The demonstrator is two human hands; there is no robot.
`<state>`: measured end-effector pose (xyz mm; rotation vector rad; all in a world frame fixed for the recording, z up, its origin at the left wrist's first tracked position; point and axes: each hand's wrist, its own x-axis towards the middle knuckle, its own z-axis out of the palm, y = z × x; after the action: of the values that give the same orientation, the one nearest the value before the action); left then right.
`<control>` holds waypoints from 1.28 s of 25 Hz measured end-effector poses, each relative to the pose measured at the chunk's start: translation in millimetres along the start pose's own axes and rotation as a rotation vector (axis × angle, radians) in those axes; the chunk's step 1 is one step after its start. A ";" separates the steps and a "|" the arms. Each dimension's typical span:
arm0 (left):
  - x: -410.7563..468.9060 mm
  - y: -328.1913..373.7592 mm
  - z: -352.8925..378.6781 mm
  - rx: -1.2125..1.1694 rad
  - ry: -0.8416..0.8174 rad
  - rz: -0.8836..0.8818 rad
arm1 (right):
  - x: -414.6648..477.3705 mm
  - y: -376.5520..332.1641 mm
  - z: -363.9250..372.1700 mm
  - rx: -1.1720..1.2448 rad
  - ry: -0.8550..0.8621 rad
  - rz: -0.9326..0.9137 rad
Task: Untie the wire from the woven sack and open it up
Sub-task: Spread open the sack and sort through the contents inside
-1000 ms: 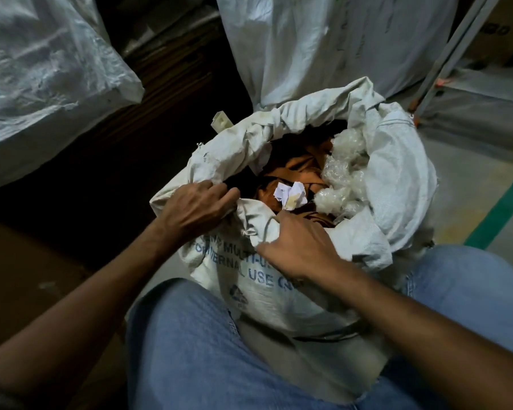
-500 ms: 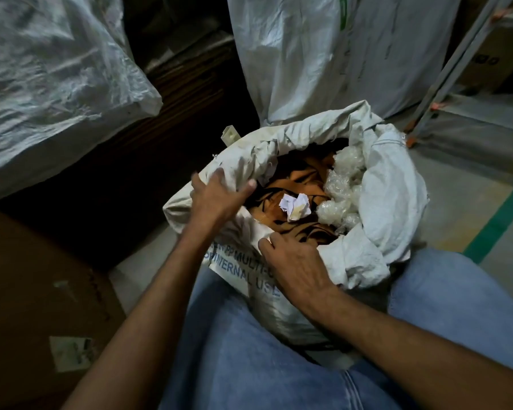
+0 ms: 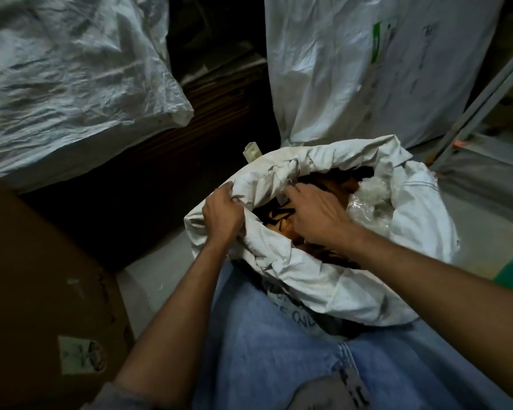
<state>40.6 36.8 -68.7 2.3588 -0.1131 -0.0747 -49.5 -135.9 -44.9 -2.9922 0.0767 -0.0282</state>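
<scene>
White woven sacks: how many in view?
3: open white woven sack at centre; crumpled white sack upper left; upright white sack behind it, upper right. Others may be hidden.

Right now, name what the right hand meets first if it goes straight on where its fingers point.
Probably the rolled far rim of the woven sack, directly ahead of the right hand; whether the hand already touches it is unclear.

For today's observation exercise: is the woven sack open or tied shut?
Open: the woven sack has its rim rolled back, orange fabric showing inside.
</scene>
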 end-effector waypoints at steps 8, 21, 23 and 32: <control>43.5 -18.9 -28.8 -0.339 -0.484 -0.330 | 104.4 11.5 57.8 -0.243 -0.084 -0.235; 97.1 24.4 -2.2 0.731 -0.373 0.103 | 261.1 9.2 8.1 0.314 -0.898 -0.072; 106.3 16.9 4.1 0.695 -0.305 0.113 | 254.4 20.8 13.7 0.249 -0.690 -0.128; 133.2 1.8 -5.1 0.572 -0.555 -0.042 | 168.5 60.6 61.1 -0.322 -0.084 -0.235</control>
<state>173.3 25.2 -66.6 2.8410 -0.3966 -0.8135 117.2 -195.6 -111.7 -3.2998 -0.3085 0.0925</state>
